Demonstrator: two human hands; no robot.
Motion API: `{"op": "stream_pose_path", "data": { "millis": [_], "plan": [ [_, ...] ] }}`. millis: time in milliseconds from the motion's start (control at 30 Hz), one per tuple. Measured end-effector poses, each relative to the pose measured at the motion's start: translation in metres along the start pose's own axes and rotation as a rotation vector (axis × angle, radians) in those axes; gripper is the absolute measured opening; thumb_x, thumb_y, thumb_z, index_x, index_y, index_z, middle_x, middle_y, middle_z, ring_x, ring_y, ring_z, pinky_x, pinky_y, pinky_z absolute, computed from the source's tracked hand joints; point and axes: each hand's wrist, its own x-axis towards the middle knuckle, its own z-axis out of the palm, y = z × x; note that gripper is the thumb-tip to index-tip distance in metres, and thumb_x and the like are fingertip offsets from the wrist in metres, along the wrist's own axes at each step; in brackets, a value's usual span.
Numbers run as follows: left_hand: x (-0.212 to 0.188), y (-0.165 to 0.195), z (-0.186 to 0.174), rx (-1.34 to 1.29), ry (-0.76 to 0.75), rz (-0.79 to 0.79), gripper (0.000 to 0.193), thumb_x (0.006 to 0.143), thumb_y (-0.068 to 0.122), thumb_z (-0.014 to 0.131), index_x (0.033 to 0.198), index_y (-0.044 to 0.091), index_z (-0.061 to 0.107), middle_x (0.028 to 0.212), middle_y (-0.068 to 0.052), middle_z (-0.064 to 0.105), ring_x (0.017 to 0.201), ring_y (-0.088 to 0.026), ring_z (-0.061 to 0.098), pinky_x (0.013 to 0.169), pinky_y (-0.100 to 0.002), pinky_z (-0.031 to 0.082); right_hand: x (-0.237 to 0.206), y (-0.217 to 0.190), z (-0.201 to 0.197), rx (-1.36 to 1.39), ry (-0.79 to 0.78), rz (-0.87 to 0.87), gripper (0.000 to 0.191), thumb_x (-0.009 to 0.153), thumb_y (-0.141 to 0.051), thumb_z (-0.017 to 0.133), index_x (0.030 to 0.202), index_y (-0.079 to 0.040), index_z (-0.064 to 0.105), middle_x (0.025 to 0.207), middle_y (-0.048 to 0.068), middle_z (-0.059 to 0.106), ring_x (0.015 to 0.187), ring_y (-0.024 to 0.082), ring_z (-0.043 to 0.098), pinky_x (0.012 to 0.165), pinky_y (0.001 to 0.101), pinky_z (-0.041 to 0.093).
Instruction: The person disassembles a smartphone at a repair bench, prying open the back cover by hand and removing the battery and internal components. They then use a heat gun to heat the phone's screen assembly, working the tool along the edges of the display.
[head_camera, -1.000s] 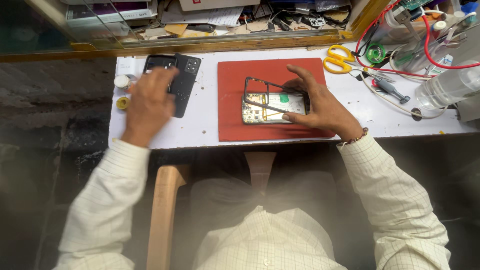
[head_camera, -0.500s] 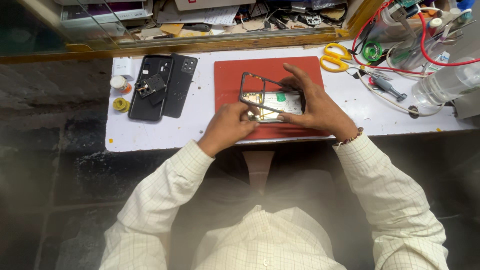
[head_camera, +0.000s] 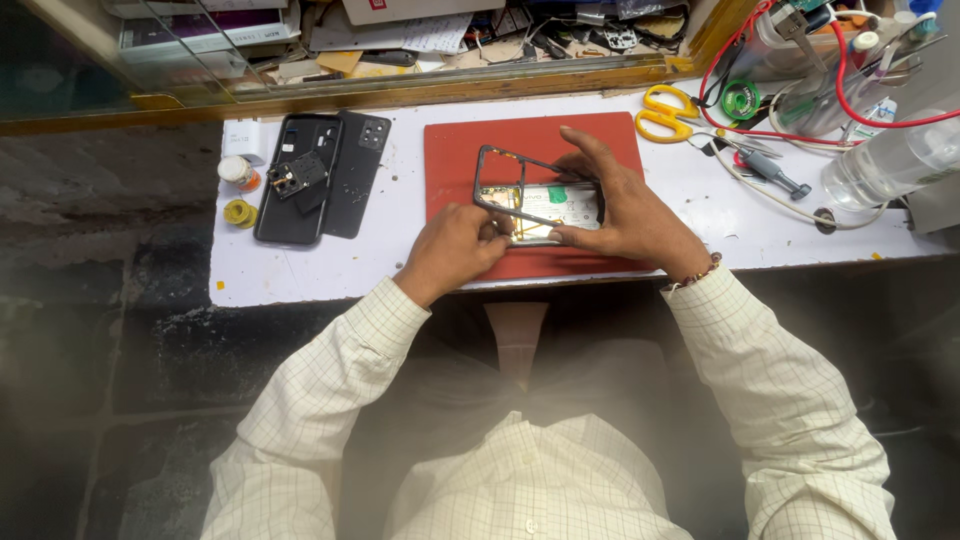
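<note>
A person in a pale checked shirt sat at a white workbench (head_camera: 300, 275), seen from above. Both hands met over an opened phone (head_camera: 545, 208) lying on a red mat (head_camera: 460, 160) in the middle of the bench. The right hand (head_camera: 625, 210) curled around the phone's right end, fingers wrapped over its top edge and thumb along the near edge, holding it steady. The left hand (head_camera: 458, 243) was pinched at the phone's lower left corner; whether a tool sat between the fingertips could not be told. The phone's dark frame (head_camera: 497, 165) stood tilted up from the body, leaving a green and gold circuit area exposed, so the disassembly looked well under way but not finished. Further left lay two black back covers (head_camera: 325, 180) with a small dark part (head_camera: 295, 175) resting on one, apparently already removed. Yellow scissors (head_camera: 668, 110), red wires (head_camera: 790, 130) and a clear bottle (head_camera: 890, 160) sat to the right.
</note>
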Motion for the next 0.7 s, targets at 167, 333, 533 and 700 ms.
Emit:
{"op": "stream_pose_path", "data": {
  "millis": [167, 333, 533, 700],
  "plan": [
    [0.0029, -0.0027, -0.0037, 0.062, -0.027, -0.015, 0.018, 0.083, 0.023, 0.076, 0.095, 0.01, 0.08, 0.065, -0.01, 0.07, 0.056, -0.024, 0.066, 0.058, -0.039, 0.051, 0.0006, 0.0, 0.0, -0.002, 0.002, -0.001, 0.108, 0.077, -0.024, 0.087, 0.162, -0.016, 0.021, 0.138, 0.022, 0.062, 0.132, 0.037, 0.06, 0.113, 0.0464, 0.047],
    [0.0014, -0.0044, -0.0011, 0.07, 0.014, 0.092, 0.018, 0.083, 0.021, 0.075, 0.094, 0.007, 0.078, 0.073, -0.014, 0.072, 0.065, -0.03, 0.07, 0.062, -0.042, 0.054, 0.0002, 0.0008, 0.0002, -0.004, 0.002, 0.0, 0.108, 0.077, -0.025, 0.087, 0.162, -0.016, 0.02, 0.138, 0.022, 0.062, 0.131, 0.036, 0.061, 0.113, 0.0461, 0.047],
    [0.0041, -0.0075, 0.0005, 0.093, -0.023, 0.116, 0.016, 0.084, 0.019, 0.073, 0.091, 0.004, 0.076, 0.078, -0.014, 0.073, 0.072, -0.032, 0.071, 0.065, -0.044, 0.054, 0.0003, 0.0013, 0.0013, -0.001, 0.001, -0.003, 0.108, 0.078, -0.026, 0.087, 0.162, -0.016, 0.02, 0.139, 0.022, 0.061, 0.132, 0.036, 0.06, 0.113, 0.0462, 0.047],
    [0.0038, -0.0063, -0.001, 0.075, -0.046, 0.076, 0.017, 0.086, 0.02, 0.073, 0.095, 0.006, 0.075, 0.077, -0.013, 0.074, 0.071, -0.031, 0.071, 0.066, -0.043, 0.054, -0.0001, 0.0008, 0.0008, 0.011, -0.002, 0.006, 0.108, 0.077, -0.026, 0.087, 0.162, -0.016, 0.02, 0.139, 0.023, 0.061, 0.132, 0.037, 0.06, 0.113, 0.0465, 0.047]
  ]
}}
